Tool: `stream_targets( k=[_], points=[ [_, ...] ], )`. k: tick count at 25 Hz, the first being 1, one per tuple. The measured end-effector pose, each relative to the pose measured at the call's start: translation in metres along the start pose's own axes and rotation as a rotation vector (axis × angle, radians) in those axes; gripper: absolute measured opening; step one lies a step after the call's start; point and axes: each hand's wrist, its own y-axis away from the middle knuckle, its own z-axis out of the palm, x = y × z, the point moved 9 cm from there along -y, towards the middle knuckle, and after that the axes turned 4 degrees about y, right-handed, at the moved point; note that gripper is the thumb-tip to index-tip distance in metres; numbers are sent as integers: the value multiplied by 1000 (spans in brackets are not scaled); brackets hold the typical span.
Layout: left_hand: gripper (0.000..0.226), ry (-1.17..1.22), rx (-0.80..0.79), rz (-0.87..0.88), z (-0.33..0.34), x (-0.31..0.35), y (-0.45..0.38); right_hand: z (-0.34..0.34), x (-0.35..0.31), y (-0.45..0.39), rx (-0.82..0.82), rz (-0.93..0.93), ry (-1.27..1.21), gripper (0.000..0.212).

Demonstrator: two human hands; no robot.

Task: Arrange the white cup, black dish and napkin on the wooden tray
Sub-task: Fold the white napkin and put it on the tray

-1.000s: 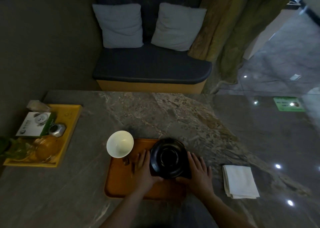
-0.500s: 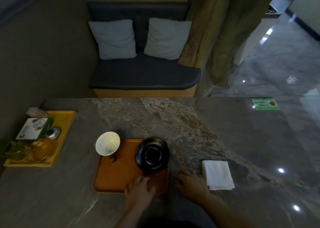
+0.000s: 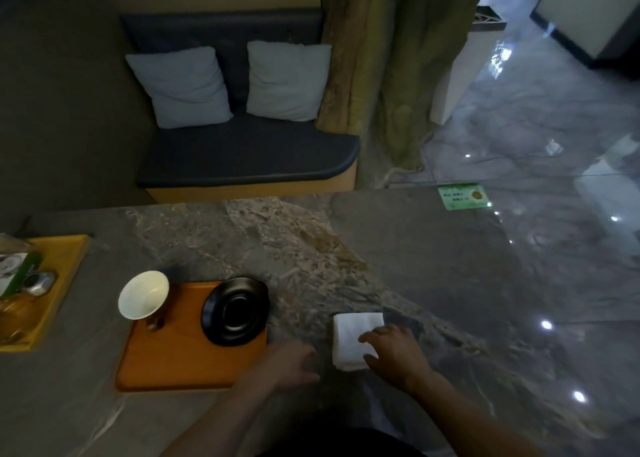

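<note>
Risk first: cup [image 3: 143, 299] sits tilted at the tray's [image 3: 180, 359] far-left corner, partly off the rim, so a knock w/ your arm could tip it. Dish [image 3: 236, 311] leans over the tray's right edge & may slide off if you bump the tray. Your left hand [image 3: 294, 364] hovers loosely curled just right of the tray, holding nothing. Napkin [image 3: 353, 338] lies on the table beyond it, under your right hand's [image 3: 394, 352] spread fingers; a sloppy pinch could unfold it

Two pale cushions [image 3: 228, 84] lean on a dark bench [image 3: 249, 158]. A yellow tray [image 3: 65, 269] sits at the marble table's [image 3: 398, 266] left edge.
</note>
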Motion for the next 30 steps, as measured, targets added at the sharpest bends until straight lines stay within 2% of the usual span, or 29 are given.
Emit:
stream_targets(
  k=[5,11,18,22,30],
  points=[
    [51,-109,-6,30,-18,41,-39,-3,40,0,-73,8,135,53],
    [73,-343,26,35,-39,56,-66,-15,41,-25,-115,-100,258,73],
    [66,-353,58,7,-38,56,-81,-15,32,-48,-165,-114,320,98],
    [62,-322,105,-12,-32,55,-80,-4,33,-51,-161,-106,300,98],
    [56,-89,280,-65,-26,55,-66,3,37,-36,-33,-77,141,79]
  ],
)
